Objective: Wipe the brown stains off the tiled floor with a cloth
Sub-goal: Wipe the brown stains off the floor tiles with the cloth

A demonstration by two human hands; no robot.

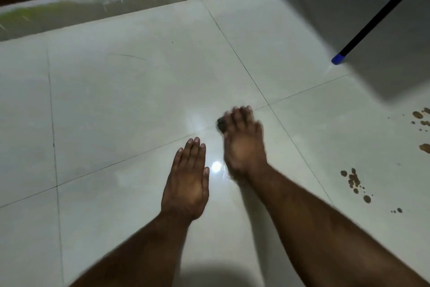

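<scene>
right now my right hand has its fingers curled over a small dark cloth, pressing it onto the tiled floor, while my left hand lies flat with straight fingers beside it. i'd keep firm pressure and sweep right, since the brown stains sit well apart from the cloth.

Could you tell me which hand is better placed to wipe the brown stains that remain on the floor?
The right hand: it presses on the dark cloth, and the brown stains lie to its right. The left hand rests flat on the tiled floor, away from the cloth and farther from the stains.
</scene>
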